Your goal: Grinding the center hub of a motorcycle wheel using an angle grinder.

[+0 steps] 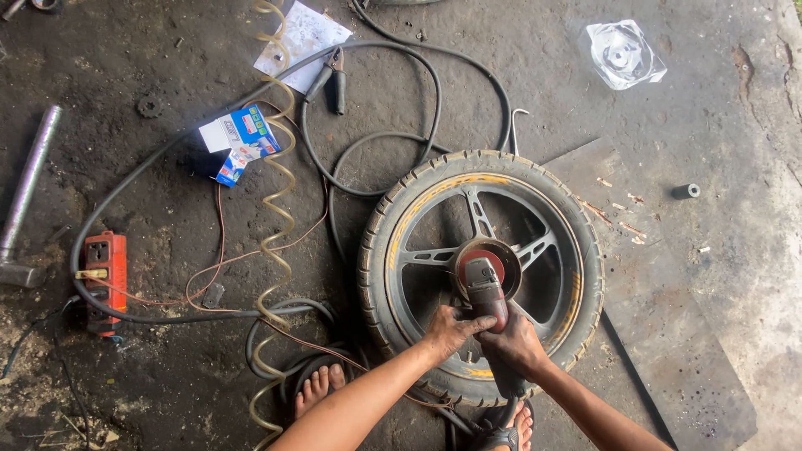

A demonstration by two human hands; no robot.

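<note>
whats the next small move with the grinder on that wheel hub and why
Probably press the angle grinder gently down and sweep it slowly around the hub. Both the left hand and right hand already grip its body, its disc sits on the hub's centre, and the wheel lies flat on the floor.

Stained concrete floor [134, 367]: wheel [480, 276], cables [368, 150], orange socket box [105, 280], hammer [25, 196]

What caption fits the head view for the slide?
Both hands, left and right, grip an angle grinder at the hub of a motorcycle wheel lying flat on an oily floor among cables.
</note>
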